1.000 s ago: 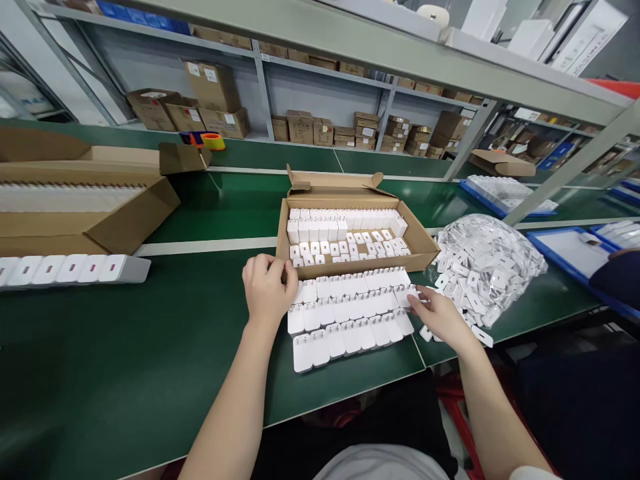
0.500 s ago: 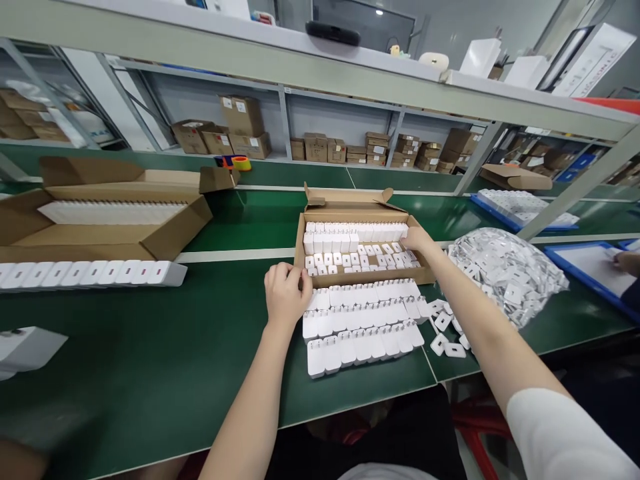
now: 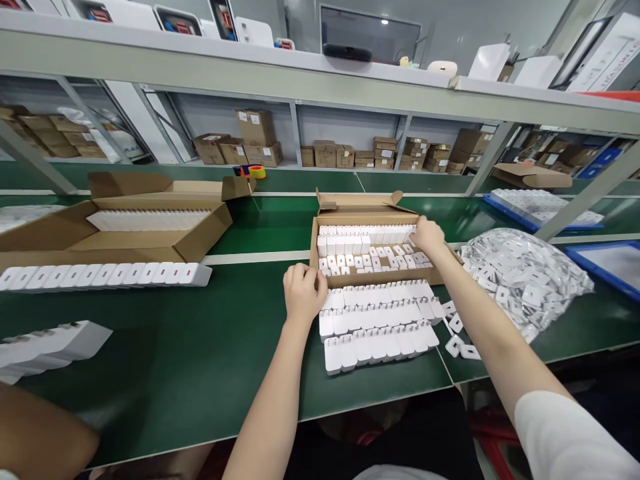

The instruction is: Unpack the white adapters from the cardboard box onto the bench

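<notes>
An open cardboard box (image 3: 316, 248) holds standing rows of white plug-in blocks (image 3: 345, 245), with small white pieces with slots (image 3: 385, 252) in its front part. At the front left corner of the box, my left hand (image 3: 304, 293) has its fingers curled over the edge. My right hand (image 3: 429, 237) is closed over the right wall near the back corner, fingertips inside beside the end of the back row; they are partly hidden. Directly in front of the box lie several rows of white plug-in blocks (image 3: 383, 347), metal pins upward.
A clear bag of white plastic pieces (image 3: 525, 280) sits to the right, with loose pieces (image 3: 455, 345) beside it. On the left are another open box (image 3: 200, 233) and a row of white blocks (image 3: 105, 275). Another person's arm (image 3: 45, 427) reaches in at lower left.
My right hand has shifted up and outward from the row's end onto the right wall. My left hand stays at the corner. The view has turned left, and another person's arm has entered at lower left.
</notes>
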The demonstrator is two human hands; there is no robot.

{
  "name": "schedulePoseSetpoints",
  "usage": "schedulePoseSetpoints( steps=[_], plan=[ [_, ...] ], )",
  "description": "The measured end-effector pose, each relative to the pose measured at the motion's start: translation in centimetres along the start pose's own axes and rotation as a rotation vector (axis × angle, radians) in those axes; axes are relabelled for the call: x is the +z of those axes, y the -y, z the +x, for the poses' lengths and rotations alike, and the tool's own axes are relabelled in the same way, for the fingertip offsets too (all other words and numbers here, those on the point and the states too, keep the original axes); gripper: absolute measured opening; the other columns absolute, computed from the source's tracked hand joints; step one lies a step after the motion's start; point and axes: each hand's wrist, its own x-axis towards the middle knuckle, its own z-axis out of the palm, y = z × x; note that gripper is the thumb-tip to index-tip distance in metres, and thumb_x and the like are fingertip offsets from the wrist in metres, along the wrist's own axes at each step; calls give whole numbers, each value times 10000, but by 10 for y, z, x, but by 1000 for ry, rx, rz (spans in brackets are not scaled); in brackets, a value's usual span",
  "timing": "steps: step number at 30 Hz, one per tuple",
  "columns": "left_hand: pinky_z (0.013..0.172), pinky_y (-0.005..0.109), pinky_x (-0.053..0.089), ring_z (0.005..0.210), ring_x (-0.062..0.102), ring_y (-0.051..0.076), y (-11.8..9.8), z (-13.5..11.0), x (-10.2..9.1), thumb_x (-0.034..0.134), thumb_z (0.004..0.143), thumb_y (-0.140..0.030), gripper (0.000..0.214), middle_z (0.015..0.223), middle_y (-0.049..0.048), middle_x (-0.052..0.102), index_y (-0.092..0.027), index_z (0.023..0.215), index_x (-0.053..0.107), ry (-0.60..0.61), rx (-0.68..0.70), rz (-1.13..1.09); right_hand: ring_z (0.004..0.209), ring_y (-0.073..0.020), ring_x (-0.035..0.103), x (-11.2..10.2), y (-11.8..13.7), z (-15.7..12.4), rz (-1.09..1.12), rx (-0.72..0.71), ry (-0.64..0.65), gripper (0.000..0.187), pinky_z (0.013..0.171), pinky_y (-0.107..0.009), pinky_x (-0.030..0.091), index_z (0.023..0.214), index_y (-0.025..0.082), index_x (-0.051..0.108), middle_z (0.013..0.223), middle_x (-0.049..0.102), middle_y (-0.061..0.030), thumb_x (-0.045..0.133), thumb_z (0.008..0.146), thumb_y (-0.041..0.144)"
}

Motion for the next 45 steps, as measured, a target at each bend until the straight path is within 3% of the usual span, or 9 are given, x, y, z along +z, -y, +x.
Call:
schedulePoseSetpoints(
  steps=[5, 8, 11, 15, 19, 25, 33, 41, 45],
  plan=[
    [714, 382, 382, 745, 476, 239, -4, 1, 2, 513, 876, -188, 226, 723, 80, 496, -188, 656, 563, -8, -98, -57, 782, -246, 673, -33, -62, -118, 197, -141, -133, 295, 664, -330, 489, 1053, 242, 508, 1018, 695, -80, 616, 852, 429],
    [746, 376, 421, 766, 508, 231, -9, 3, 2, 502, 888, -204, 241, 739, 67, 505, -192, 660, 578, -34, -252, -188, 587, -199, 624, -21, -98, -189, 251, -68, -60, 278, 581, -327, 460, 924, 279, 489, 900, 693, -37, 594, 820, 513],
    [780, 351, 456, 821, 561, 220, -13, 4, 0, 498, 896, -214, 236, 775, 54, 539, -190, 702, 631, -29, -420, -306, 579, -212, 630, 8, -108, -226, 266, 17, -11, 258, 591, -333, 455, 903, 282, 481, 814, 686, -26, 562, 826, 514],
    [773, 325, 468, 802, 576, 201, -13, 3, 0, 504, 884, -193, 232, 757, 36, 537, -182, 706, 653, -35, -482, -358, 570, -226, 626, 36, -91, -237, 356, 34, 16, 254, 614, -339, 458, 872, 280, 472, 669, 638, -2, 562, 833, 514],
    [758, 322, 460, 792, 560, 200, -12, -2, 3, 509, 883, -190, 226, 744, 34, 516, -179, 702, 645, -64, -432, -342, 556, -219, 620, 41, -78, -240, 469, 76, 52, 272, 615, -350, 477, 844, 277, 488, 663, 639, -12, 521, 875, 545],
    [734, 325, 441, 781, 525, 203, -10, -7, 9, 496, 897, -198, 246, 742, 41, 482, -180, 672, 595, -106, -376, -308, 795, -254, 700, 47, -86, -252, 629, 62, 101, 443, 700, -359, 561, 1086, 248, 541, 890, 694, -75, 672, 809, 568],
    [728, 331, 422, 770, 509, 201, -8, -11, 16, 494, 905, -208, 254, 740, 40, 465, -190, 660, 560, -137, -342, -288, 691, -188, 668, 59, -82, -261, 506, -96, -140, 503, 606, -320, 579, 1143, 181, 603, 904, 653, -68, 675, 831, 569],
    [711, 335, 424, 753, 504, 202, -6, -12, 18, 488, 913, -200, 253, 740, 44, 472, -192, 668, 554, -174, -278, -299, 663, -160, 664, 62, -80, -262, 453, -157, -190, 461, 600, -285, 563, 1130, 188, 603, 877, 650, -37, 698, 839, 533],
    [703, 330, 424, 754, 507, 199, -6, -12, 18, 482, 913, -195, 263, 732, 42, 469, -192, 659, 549, -178, -271, -303, 776, -223, 669, 57, -72, -265, 380, -205, -288, 506, 674, -363, 572, 1179, 167, 598, 1045, 655, -125, 705, 839, 527]
  ],
)
